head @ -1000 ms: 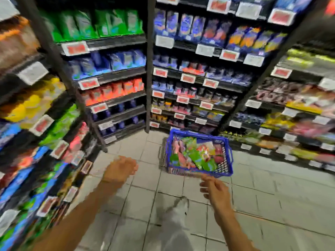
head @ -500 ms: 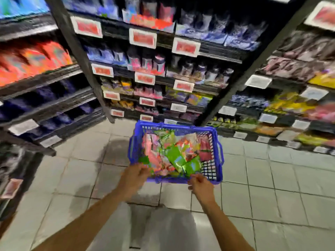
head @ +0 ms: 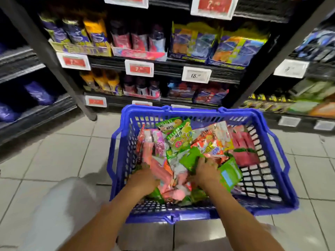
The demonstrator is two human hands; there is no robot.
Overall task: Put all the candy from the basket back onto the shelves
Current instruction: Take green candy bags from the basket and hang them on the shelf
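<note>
Head view, as I watch remotely: fingers of both hands are buried among candy packets, so I cannot tell whether they pinch anything or lie spread. My feed shows the left hand (head: 143, 180) resting on pink wrappers (head: 159, 171), while the right hand (head: 205, 172) presses against a green packet (head: 191, 158). Both forearms reach down into the blue basket (head: 279, 180), which stands on the pale tiled floor (head: 54, 156) and holds a mixed pile of candy (head: 208, 142). Just beyond the basket stand dark shelves (head: 163, 67), stocked with bagged sweets and fronted by price tags (head: 139, 68).
</note>
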